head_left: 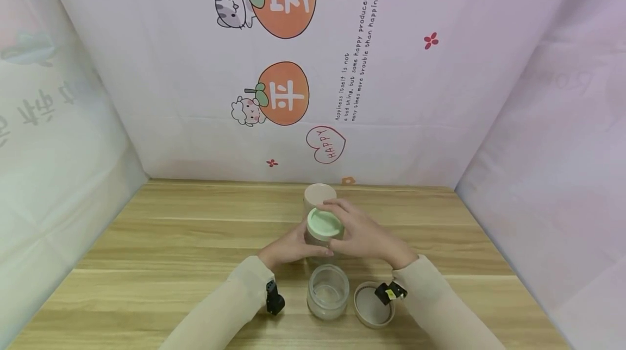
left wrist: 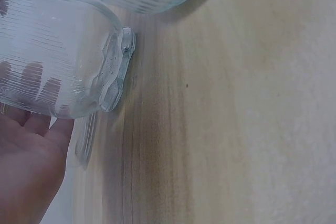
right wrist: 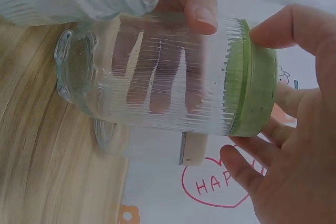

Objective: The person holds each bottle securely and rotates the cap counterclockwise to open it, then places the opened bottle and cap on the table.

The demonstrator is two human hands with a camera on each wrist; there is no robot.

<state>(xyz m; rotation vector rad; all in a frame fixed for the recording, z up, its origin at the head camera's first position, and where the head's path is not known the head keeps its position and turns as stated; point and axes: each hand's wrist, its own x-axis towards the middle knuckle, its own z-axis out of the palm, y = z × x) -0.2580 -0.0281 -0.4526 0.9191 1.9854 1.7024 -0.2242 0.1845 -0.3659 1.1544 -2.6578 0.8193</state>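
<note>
A ribbed clear glass jar [right wrist: 163, 77] with a light green lid [head_left: 325, 223] stands between the two hands near the middle of the table. My left hand [head_left: 292, 247] grips the jar's body, its fingers showing through the glass in the right wrist view. The thumb and fingers of my right hand [head_left: 364, 232] hold the rim of the green lid, which sits on the jar. Closer to me is a lidless glass jar [head_left: 328, 293]. To its right lies a cream lid [head_left: 373, 306] with its inside facing up, partly hidden by the right wrist camera.
Behind the held jar stands another jar with a cream lid [head_left: 320, 193], mostly hidden. A wood-grain table [head_left: 205, 230] spreads out on both sides. White printed cloth [head_left: 391, 83] hangs along the back, with more at left and right.
</note>
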